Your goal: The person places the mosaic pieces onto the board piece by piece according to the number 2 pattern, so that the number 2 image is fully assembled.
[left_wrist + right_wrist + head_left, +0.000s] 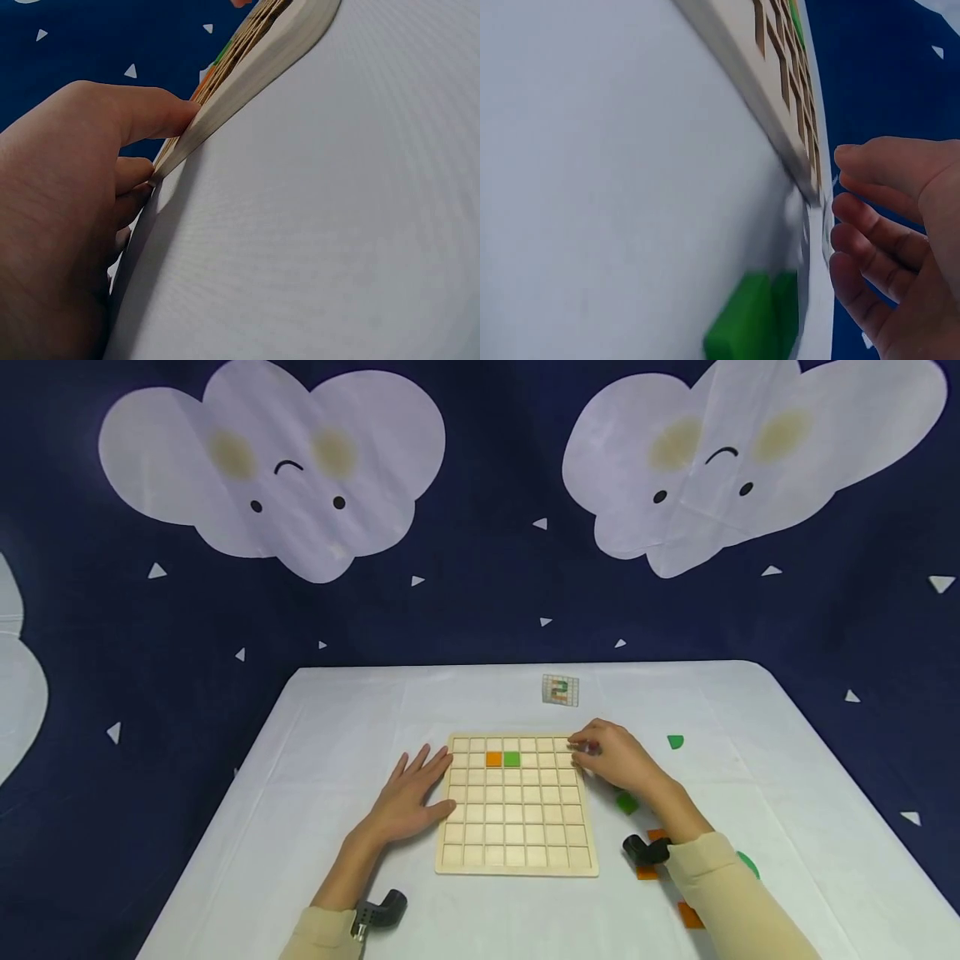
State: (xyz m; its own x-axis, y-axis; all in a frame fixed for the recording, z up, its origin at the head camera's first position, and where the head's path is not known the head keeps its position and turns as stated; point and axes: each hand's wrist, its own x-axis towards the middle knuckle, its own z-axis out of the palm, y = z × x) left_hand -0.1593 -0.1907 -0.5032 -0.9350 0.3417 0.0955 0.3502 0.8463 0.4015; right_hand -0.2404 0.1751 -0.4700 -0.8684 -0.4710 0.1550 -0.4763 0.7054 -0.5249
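Note:
A square wooden grid board (pixel 517 871) lies on the white table. Near its far side, an orange square tile (pixel 493 759) and a green square tile (pixel 512 759) occupy neighbouring cells. My left hand (pixel 408 797) rests along the board's left edge with fingers spread, and in the left wrist view its thumb (pixel 169 112) touches the side. At the far right corner is my right hand (pixel 618 756), its fingers loosely bent beside the rim. Between those fingers (pixel 862 217) nothing shows in the right wrist view. Close below that hand sits a green block (pixel 742 322).
A small patterned card (pixel 561 690) lies beyond the board. To the right are a green rounded piece (pixel 676 742), an orange piece (pixel 691 916) by the sleeve, and a green curved piece (pixel 748 864) partly hidden by the forearm. A dark cloud-print cloth (pixel 480 610) hangs behind.

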